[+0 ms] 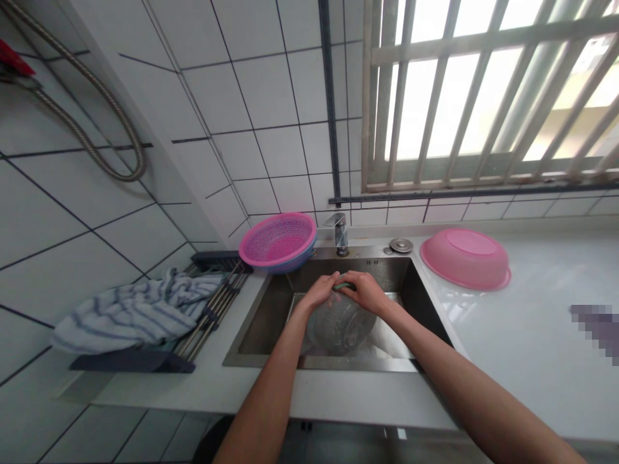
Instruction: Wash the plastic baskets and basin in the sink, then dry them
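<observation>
Over the sink, a silvery grey bowl-shaped strainer basket point(341, 320) is tilted, with its rounded, ribbed underside towards me. My left hand point(320, 291) is closed on its upper left rim. At the upper right of the rim, the bent fingers of my right hand point(366, 292) press a thin green scouring pad point(344, 285) against the basket. Most of the pad is hidden under those fingers. The steel sink point(261, 325) lies around and below the basket, and the faucet point(341, 235) stands behind it.
Left of the faucet sits a pink colander point(278, 241) in a blue basin point(294, 261). A pink basin point(465, 259) lies upside down on the right counter, near a drain strainer point(401, 245). A striped cloth point(145, 312) covers a metal rack point(207, 322) at left.
</observation>
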A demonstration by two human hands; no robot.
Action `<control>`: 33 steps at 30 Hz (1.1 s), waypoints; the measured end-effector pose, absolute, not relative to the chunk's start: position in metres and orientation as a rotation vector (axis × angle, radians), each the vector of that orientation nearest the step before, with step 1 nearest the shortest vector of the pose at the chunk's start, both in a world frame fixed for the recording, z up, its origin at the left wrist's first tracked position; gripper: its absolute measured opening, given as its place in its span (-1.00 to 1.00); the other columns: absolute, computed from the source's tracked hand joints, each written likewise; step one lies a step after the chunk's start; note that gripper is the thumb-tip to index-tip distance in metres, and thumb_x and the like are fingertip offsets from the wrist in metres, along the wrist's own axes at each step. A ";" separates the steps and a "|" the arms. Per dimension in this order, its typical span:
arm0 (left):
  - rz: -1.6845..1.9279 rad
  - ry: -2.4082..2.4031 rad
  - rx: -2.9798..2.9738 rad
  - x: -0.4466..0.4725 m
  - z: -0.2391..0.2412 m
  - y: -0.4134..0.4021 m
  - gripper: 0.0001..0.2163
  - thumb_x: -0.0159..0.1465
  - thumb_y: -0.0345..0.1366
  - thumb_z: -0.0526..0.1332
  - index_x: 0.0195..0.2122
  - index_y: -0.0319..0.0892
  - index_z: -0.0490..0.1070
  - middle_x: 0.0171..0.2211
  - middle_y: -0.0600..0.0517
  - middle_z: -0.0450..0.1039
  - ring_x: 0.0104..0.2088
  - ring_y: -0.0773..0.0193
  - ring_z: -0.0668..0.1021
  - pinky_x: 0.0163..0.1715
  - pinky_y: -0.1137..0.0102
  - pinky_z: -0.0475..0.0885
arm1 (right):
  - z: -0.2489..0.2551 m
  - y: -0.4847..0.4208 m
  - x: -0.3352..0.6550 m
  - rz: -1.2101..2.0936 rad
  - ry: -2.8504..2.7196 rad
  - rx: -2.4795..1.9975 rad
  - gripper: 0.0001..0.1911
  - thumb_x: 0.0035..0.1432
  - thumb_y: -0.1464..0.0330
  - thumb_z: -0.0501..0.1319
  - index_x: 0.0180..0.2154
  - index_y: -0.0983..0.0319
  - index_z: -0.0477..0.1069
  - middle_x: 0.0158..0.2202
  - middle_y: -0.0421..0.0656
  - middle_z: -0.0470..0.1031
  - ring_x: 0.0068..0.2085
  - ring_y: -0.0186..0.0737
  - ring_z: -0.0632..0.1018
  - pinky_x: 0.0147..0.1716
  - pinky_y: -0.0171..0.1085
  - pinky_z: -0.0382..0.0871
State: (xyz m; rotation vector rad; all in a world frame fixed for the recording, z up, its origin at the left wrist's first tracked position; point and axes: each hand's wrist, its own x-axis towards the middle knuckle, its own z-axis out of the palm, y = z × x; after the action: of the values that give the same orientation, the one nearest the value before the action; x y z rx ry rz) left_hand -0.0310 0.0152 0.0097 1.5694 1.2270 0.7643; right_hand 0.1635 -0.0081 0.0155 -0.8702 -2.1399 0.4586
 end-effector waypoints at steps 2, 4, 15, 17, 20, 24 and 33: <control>0.746 1.227 1.514 -0.030 0.011 0.014 -0.49 0.37 0.14 0.11 -0.36 -0.26 0.52 -0.60 -0.01 0.50 -0.60 0.24 0.49 -0.58 0.42 0.33 | 0.014 -0.001 0.172 0.428 -2.054 -0.960 -0.81 0.29 0.44 0.32 -0.09 0.15 0.63 -0.17 -0.13 0.64 -0.13 -0.17 0.63 -0.07 -0.26 0.43; 0.748 1.233 1.470 -0.030 0.011 0.014 -0.47 0.36 0.18 0.11 -0.34 -0.26 0.52 -0.61 -0.02 0.50 -0.64 0.26 0.47 -0.60 0.44 0.30 | 0.014 0.003 0.177 0.410 -1.986 -1.017 -0.83 0.30 0.44 0.31 -0.10 0.16 0.63 -0.15 -0.12 0.64 -0.12 -0.16 0.63 -0.05 -0.24 0.43; 0.867 1.262 1.466 -0.030 0.007 0.018 -0.48 0.28 0.19 0.19 -0.41 -0.25 0.53 -0.52 -0.02 0.53 -0.48 0.21 0.52 -0.47 0.40 0.36 | 0.021 -0.011 0.161 0.440 -2.199 -0.816 -0.80 0.29 0.45 0.31 -0.09 0.13 0.64 -0.13 -0.10 0.63 -0.07 -0.15 0.62 0.01 -0.22 0.44; 0.787 1.241 1.433 -0.029 0.007 0.017 -0.47 0.30 0.20 0.17 -0.35 -0.26 0.55 -0.56 -0.03 0.52 -0.55 0.22 0.49 -0.53 0.40 0.34 | 0.021 -0.008 0.167 0.416 -2.110 -0.929 -0.79 0.32 0.44 0.29 -0.05 0.14 0.63 -0.16 -0.10 0.62 -0.11 -0.15 0.62 -0.03 -0.23 0.44; 0.837 1.234 1.426 -0.030 0.005 0.018 -0.50 0.28 0.18 0.21 -0.37 -0.25 0.54 -0.52 -0.02 0.54 -0.50 0.22 0.51 -0.49 0.40 0.37 | 0.021 -0.013 0.163 0.409 -2.127 -0.918 -0.79 0.31 0.45 0.29 -0.07 0.14 0.63 -0.14 -0.11 0.63 -0.08 -0.15 0.63 -0.02 -0.24 0.44; 1.004 1.266 1.461 -0.033 0.005 0.022 -0.52 0.25 0.16 0.25 -0.44 -0.23 0.51 -0.39 -0.05 0.60 -0.32 0.18 0.56 -0.30 0.38 0.43 | 0.018 -0.023 0.147 0.422 -2.301 -0.745 -0.78 0.27 0.48 0.32 -0.09 0.13 0.63 -0.10 -0.12 0.65 -0.05 -0.14 0.63 0.00 -0.25 0.44; 0.859 1.231 1.397 -0.029 0.003 0.018 -0.52 0.32 0.17 0.16 -0.30 -0.22 0.52 -0.53 0.00 0.52 -0.52 0.21 0.51 -0.51 0.39 0.37 | 0.017 -0.006 0.167 0.387 -2.079 -0.945 -0.77 0.30 0.47 0.29 -0.08 0.13 0.64 -0.14 -0.11 0.64 -0.10 -0.15 0.63 -0.02 -0.23 0.46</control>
State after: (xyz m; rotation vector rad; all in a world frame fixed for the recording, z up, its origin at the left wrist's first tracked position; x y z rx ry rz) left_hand -0.0290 0.0180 0.0029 1.3973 1.2309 0.8588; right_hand 0.1671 -0.0064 0.0166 -0.9453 -2.0795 0.3867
